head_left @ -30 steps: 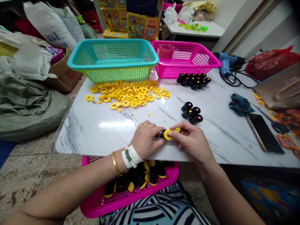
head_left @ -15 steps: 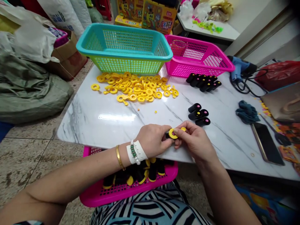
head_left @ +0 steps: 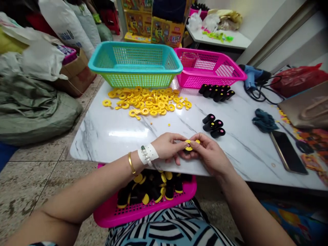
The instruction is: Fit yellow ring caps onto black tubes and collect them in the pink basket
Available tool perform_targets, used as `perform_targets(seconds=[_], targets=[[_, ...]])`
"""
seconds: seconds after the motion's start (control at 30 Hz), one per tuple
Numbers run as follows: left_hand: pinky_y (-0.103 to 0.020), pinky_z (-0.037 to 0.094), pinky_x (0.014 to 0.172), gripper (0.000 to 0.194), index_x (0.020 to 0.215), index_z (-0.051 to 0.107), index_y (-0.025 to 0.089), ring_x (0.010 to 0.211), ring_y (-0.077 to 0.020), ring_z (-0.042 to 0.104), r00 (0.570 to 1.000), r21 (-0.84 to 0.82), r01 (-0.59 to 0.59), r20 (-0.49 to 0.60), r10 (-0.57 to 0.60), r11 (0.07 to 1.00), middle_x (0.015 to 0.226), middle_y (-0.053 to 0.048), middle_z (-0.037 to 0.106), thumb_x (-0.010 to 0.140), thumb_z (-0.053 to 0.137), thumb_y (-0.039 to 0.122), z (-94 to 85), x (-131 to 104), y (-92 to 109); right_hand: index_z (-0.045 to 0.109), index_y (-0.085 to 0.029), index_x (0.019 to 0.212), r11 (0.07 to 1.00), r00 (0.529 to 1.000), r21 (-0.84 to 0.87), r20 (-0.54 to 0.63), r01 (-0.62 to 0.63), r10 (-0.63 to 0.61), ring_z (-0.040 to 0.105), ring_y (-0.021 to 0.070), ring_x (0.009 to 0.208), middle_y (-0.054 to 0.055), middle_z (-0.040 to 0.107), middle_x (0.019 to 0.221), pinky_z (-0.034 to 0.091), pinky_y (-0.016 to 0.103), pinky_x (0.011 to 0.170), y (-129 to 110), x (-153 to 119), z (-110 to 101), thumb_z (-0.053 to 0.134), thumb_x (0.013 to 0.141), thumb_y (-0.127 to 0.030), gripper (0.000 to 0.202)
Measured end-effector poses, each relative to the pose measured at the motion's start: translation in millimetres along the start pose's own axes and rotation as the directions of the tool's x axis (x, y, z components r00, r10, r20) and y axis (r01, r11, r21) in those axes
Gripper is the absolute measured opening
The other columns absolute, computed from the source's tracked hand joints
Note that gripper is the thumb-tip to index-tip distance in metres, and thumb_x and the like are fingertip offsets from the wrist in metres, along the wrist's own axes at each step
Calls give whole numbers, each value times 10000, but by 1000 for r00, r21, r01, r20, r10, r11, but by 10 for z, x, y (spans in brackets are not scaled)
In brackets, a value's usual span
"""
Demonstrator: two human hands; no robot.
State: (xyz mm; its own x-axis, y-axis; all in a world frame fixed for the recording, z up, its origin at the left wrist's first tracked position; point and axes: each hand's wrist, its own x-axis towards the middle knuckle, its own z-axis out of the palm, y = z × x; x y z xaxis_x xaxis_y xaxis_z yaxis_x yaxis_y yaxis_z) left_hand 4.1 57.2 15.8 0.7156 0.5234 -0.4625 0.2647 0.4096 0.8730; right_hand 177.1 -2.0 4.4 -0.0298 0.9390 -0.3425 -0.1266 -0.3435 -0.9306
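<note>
Near the table's front edge, my left hand (head_left: 166,147) and my right hand (head_left: 211,152) meet on a yellow plastic ring (head_left: 189,148) with a small round tab. A pink dot shows in the ring's hole, and a bit of black shows below; the fingers hide most of that black piece. My right thumb presses the ring beside its tab, with fingers curled underneath. My left thumb and forefinger close on the ring's other side, the lower fingers hanging loose. Behind my right hand stand several black cylinders (head_left: 217,132) with pink or yellow tips. A heap of yellow rings (head_left: 145,102) lies farther back.
Turquoise (head_left: 135,70) and pink (head_left: 212,80) baskets line the back, with more black cylinders (head_left: 217,93) before the pink one. Below the table edge, a pink basket (head_left: 112,218) holds yellow-rimmed black pieces. A phone (head_left: 288,152), cloth (head_left: 265,120) and blue power tool (head_left: 255,76) lie right.
My left hand has shifted from gripping the black piece at the side to pinching the ring's edge, its lower fingers loosened. The view has tilted slightly up.
</note>
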Motion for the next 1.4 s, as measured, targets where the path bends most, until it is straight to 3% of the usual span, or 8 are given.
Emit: perform_targets(seconds=[0.33, 0.5, 0.63, 0.77, 0.87, 1.07, 1.27, 1.4], targets=[[-163, 411, 418, 136, 787, 558, 144, 371, -72, 537, 993, -83, 13, -120, -23, 996, 481, 20, 587, 904, 564, 214, 81, 118, 64, 562, -189, 786, 998, 1000, 63, 4, -18, 18, 504, 69, 403, -66, 603, 584, 537, 245, 452, -31, 53, 26, 824, 682, -388, 345], [-214, 432, 436, 174, 966, 594, 154, 415, -106, 553, 982, 92, -60, -175, 76, 994, 546, 28, 585, 935, 476, 278, 121, 36, -56, 539, -196, 819, 997, 997, 47, -56, 55, -53, 427, 61, 374, -94, 531, 525, 467, 208, 373, 36, 41, 54, 803, 710, -400, 350], [-252, 471, 617, 406, 1171, 597, 189, 618, -126, 578, 788, 585, -346, -243, 565, 734, 703, 21, 611, 817, 679, 369, 193, -21, -257, 586, -175, 835, 991, 986, 38, -118, 127, -122, 419, 35, 385, -71, 560, 565, 332, 144, 342, 99, 23, 47, 806, 720, -330, 293], [-281, 470, 722, 288, 1046, 673, 155, 742, -155, 571, 662, 756, -361, -204, 722, 545, 816, -28, 593, 821, 679, 334, 212, 0, -346, 677, -145, 930, 964, 972, 170, -150, 206, -182, 532, 67, 519, -10, 604, 625, 408, 153, 434, 135, -68, 28, 714, 803, -345, 239], [-263, 461, 700, 276, 1053, 681, 156, 733, -148, 561, 694, 759, -393, -126, 709, 519, 824, -23, 562, 805, 679, 278, 192, 2, -332, 670, -137, 920, 976, 994, 195, -69, 96, -84, 511, 72, 492, -25, 560, 577, 379, 147, 385, 82, -96, -9, 720, 789, -348, 253], [-231, 405, 630, 100, 865, 678, 160, 660, -120, 513, 753, 745, -389, -81, 652, 542, 735, 13, 521, 785, 667, 219, 158, 36, -275, 514, -205, 959, 981, 968, -161, 208, -111, 144, 334, 40, 305, -125, 461, 496, 258, 136, 282, -97, 63, -78, 726, 798, -351, 304], [-264, 447, 673, 119, 886, 668, 164, 714, -162, 567, 807, 802, -261, -124, 577, 537, 756, -18, 573, 833, 640, 267, 291, -94, -307, 481, -219, 1095, 936, 991, -351, 131, 17, 31, 498, 103, 360, -100, 512, 488, 394, 185, 380, -31, -220, 64, 537, 921, -437, 284], [-265, 497, 680, 188, 1000, 631, 179, 770, -176, 625, 858, 824, -280, -16, 513, 494, 895, -44, 650, 873, 585, 309, 516, -319, -602, 493, -214, 1152, 903, 997, -426, 76, 60, -30, 486, 91, 385, -80, 516, 543, 367, 186, 391, 366, -687, 119, 496, 948, -451, 312]])
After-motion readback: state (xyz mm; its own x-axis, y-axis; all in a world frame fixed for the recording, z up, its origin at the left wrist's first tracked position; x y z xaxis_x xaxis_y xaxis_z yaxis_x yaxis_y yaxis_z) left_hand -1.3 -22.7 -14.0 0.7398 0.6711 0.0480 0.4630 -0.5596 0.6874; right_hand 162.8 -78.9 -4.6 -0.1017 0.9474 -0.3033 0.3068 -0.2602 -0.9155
